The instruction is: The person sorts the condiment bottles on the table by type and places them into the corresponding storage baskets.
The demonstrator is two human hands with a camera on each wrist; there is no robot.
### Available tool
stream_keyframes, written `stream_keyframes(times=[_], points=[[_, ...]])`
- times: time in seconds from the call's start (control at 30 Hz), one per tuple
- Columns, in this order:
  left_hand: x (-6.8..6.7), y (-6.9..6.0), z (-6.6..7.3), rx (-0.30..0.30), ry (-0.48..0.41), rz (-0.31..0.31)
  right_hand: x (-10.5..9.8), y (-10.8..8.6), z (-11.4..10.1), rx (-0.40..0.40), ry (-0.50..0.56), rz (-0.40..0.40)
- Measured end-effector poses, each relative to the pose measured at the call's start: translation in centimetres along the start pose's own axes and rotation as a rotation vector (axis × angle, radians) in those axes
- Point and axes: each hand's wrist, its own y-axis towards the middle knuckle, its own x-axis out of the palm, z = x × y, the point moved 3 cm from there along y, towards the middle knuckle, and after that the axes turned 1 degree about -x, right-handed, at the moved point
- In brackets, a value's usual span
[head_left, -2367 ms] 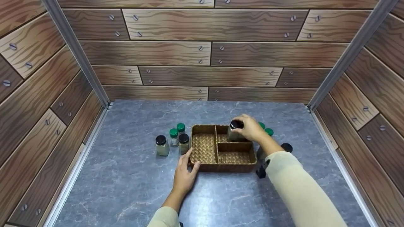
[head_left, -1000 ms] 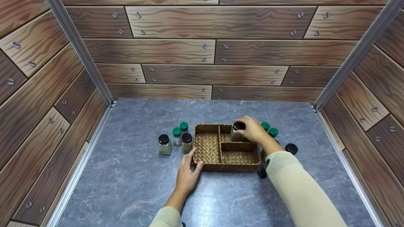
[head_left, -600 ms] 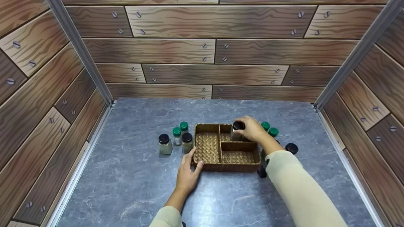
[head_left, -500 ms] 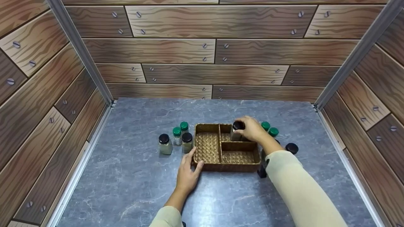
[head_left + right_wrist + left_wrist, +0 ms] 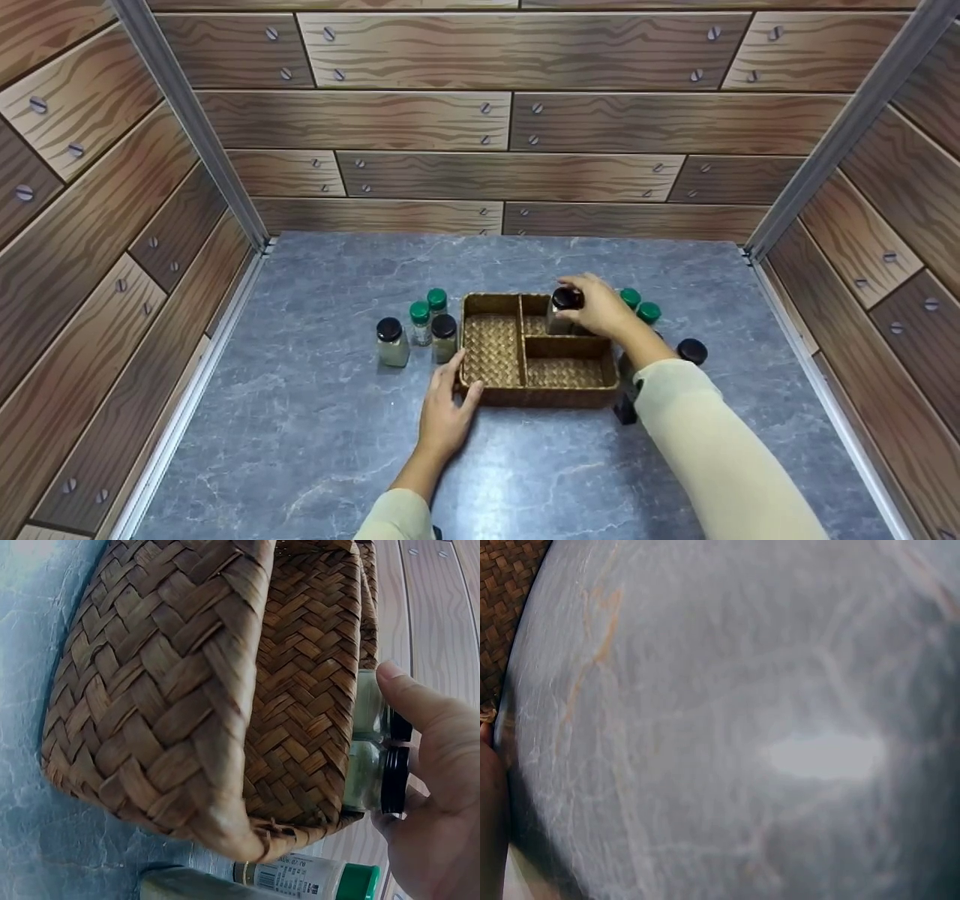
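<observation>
A woven basket (image 5: 544,399) with three compartments stands on the table. My left hand (image 5: 442,424) rests against its front left corner with fairly straight fingers, thumb at the front and fingertips along the left side. My right hand (image 5: 600,307) reaches into the back right compartment, thumb and fingers around a black-lidded glass spice jar (image 5: 559,322) that stands upright there. In the right wrist view, a second black-lidded jar (image 5: 364,776) sits beside that jar, under the hand. The left wrist view catches only the basket's edge (image 5: 506,607) and part of the hand.
Left of the basket are two black-lidded jars (image 5: 392,352) and two green-capped jars (image 5: 420,322). On the right, green-capped jars (image 5: 649,313) and a black-lidded jar (image 5: 691,351) are partly hidden by my arm. Plank-patterned walls (image 5: 480,120) enclose the table.
The spice jar in my right hand has gone down slightly within the back right compartment, and the fingers now look a little more spread. My left hand stays at the basket's corner.
</observation>
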Motion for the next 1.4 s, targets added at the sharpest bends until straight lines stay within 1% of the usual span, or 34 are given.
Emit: stream_keyframes(times=[0.13,0.3,0.4,0.57,0.67,0.8,0.9,1.03,1.27,1.4], points=[[0.0,0.0,0.0,0.003,0.002,-0.001,-0.1,-0.4,0.2,-0.002,0.025,0.005],[-0.1,0.0,0.0,0.004,0.004,-0.003,-0.1,-1.0,0.4,-0.034,0.049,0.027],[0.0,0.0,-0.1,-0.007,0.004,-0.01,-0.3,-1.4,0.5,-0.061,0.054,0.046],[0.2,0.0,0.0,-0.015,-0.005,-0.022,-0.7,-2.4,0.8,-0.083,0.065,0.07],[0.3,0.0,0.0,-0.01,-0.005,-0.021,-1.2,-3.0,1.0,-0.083,0.08,0.084],[0.2,0.0,-0.1,-0.007,-0.002,-0.013,-1.7,-4.0,1.2,-0.104,0.095,0.11],[0.0,0.0,0.0,-0.011,-0.004,-0.008,-1.8,-4.7,1.6,-0.116,0.089,0.107],[-0.3,0.0,0.1,-0.019,-0.007,-0.007,-1.6,-5.5,2.1,-0.112,0.083,0.097],[-0.1,-0.1,0.1,-0.017,0.0,-0.012,-1.6,-7.0,2.7,-0.144,0.104,0.123],[-0.1,-0.2,0.3,-0.02,-0.002,-0.022,-1.6,-7.9,3.0,-0.138,0.115,0.121]])
